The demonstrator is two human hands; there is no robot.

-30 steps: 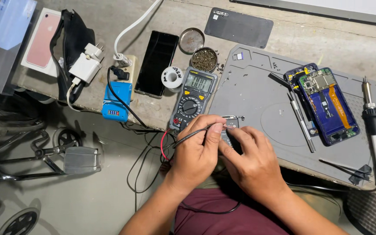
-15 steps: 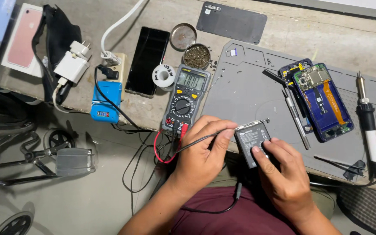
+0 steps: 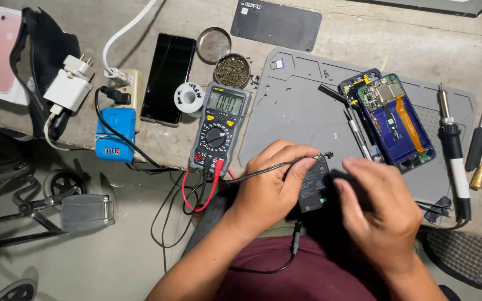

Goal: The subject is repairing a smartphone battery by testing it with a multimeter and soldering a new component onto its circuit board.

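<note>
While pinching black probe lead in left hand, steadying dark phone battery with right hand; since earlier, lifted upright over grey repair mat, beside multimeter.

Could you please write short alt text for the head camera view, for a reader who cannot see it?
Seen from above, a person's left hand holds a thin black probe against a flat black phone battery, with the right hand on the battery's other side. Behind them on the bench sit a grey multimeter, a grey work mat, an opened blue phone and a soldering iron.
</note>
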